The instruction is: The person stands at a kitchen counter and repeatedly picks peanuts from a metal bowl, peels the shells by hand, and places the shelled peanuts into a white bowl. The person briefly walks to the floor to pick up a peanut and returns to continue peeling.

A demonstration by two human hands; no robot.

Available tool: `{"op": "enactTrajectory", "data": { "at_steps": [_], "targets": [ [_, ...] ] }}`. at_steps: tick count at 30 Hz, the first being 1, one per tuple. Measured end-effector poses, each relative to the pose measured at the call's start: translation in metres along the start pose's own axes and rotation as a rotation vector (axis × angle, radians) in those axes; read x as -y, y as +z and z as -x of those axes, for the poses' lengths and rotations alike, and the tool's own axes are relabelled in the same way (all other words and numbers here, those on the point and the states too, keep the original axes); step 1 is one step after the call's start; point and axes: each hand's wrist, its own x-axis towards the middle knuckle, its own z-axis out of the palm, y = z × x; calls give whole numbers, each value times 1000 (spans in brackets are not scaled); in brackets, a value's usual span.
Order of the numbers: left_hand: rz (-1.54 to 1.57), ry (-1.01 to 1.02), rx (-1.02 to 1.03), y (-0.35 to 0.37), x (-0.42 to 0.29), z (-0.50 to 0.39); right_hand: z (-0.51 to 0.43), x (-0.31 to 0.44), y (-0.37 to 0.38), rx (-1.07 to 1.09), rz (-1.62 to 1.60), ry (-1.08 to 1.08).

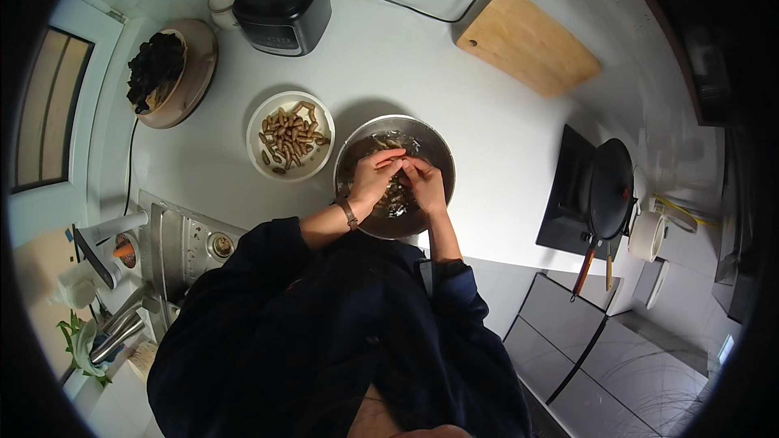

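Note:
My left hand (372,175) and my right hand (425,182) meet at the fingertips above a round metal pot (448,152). Thumbs and forefingers are pinched close together, and whatever lies between them is too small or too covered to make out. In the pot is water with small brown pieces (389,198), partly hidden by my hands. Just left of the pot stands a white bowl (255,118) holding many brown, ridged pieces (291,134) that look like insect pupae or nymphs. A bracelet or watch strap (347,213) circles my left wrist.
A blender (280,18) and a wooden cutting board (529,42) are at the back. At left are a plate (198,73) with a dark heap and the steel sink (173,237). A black pan (610,188) stands by a dark cooktop (557,194) at right. One power cord (414,9) crosses the counter.

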Motion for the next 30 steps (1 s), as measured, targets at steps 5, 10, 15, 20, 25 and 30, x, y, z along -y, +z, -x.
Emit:
{"op": "enactTrajectory", "data": {
  "at_steps": [5,10,15,20,25,30],
  "targets": [
    [239,-253,-177,-6,6,-5,3,5,-6,-62,437,-83],
    [209,-292,-311,-6,22,-6,-9,-8,11,-264,593,-242],
    [184,-339,-346,3,37,-21,-23,-14,27,-181,655,-243],
    [227,-339,-307,0,25,-20,-18,-2,19,-175,408,-176],
    [274,-275,8,-3,7,-10,-8,2,15,-42,-34,109],
    [213,-304,-131,1,5,-10,3,9,23,-74,355,-69]
  ]
}}
